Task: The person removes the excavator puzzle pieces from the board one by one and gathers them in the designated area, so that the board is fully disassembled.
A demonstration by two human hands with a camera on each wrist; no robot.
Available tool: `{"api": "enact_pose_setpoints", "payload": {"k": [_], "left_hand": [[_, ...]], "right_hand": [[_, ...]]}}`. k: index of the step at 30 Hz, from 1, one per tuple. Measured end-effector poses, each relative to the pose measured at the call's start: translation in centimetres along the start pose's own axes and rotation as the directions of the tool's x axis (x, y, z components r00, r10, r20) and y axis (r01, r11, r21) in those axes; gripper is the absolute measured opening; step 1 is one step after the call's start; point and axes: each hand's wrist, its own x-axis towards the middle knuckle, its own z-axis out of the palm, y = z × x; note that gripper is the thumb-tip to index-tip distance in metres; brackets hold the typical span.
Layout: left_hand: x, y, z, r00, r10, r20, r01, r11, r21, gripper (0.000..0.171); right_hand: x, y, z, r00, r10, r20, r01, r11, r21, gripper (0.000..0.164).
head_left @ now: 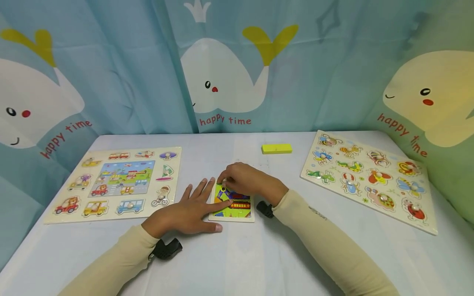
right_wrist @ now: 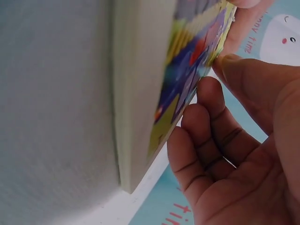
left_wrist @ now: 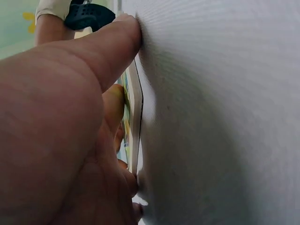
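In the head view, the small puzzle (head_left: 237, 213) lies flat on the bench (head_left: 240, 257), directly under both hands. The left hand (head_left: 190, 214) is spread with its fingers apart, the forefinger laid across the puzzle's face and the thumb on the cloth just beside the near edge. The right hand (head_left: 244, 179) is curled over the far left corner, its grip pinched together there; whether a single piece or the board's rim sits between the tips is hidden. The puzzle is a rectangle with a pale border and a glossy print in lime green, blue, orange and red. To the left lies a larger vehicle board (head_left: 124, 179) and to the right an insect board (head_left: 364, 176), both flat, pale panels with knobbed cut-out shapes. A yellow block (head_left: 276, 149), smooth and oblong, lies near the fabric curtain (head_left: 140, 61), which hangs in soft folds.

In the left wrist view, the thumb rests against finely woven white cloth, and the puzzle's pale, straight edge runs beside the palm.

In the right wrist view, thumb and forefinger meet at the puzzle's edge, the other fingers bent close beside it; the board's side looks thick and matt against the shiny picture.
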Motion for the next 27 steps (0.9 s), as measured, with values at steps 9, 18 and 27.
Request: {"api": "enact_pose_setpoints", "payload": {"k": [9,18,27], "left_hand": [[-0.06,0.03,-0.03,1.0,-0.003,-0.01,0.003,1.0,-0.009,0.065],[-0.1,0.09,-0.11,1.0,-0.005,-0.008,0.004,1.0,-0.015,0.066],[0.0,0.09,-0.13,1.0,-0.008,-0.008,0.008,1.0,-0.015,0.065]], "right_hand": [[0.41,-0.59,0.04,0.994,0.106,0.033,-0.105,0.994,-0.022,0.025],[0.44,-0.75,-0.02,0.995,0.087,0.039,-0.085,0.995,-0.055,0.028],[0.43,-0.96,-0.17,0.995,0.084,0.06,-0.075,0.988,-0.138,0.028]]}}
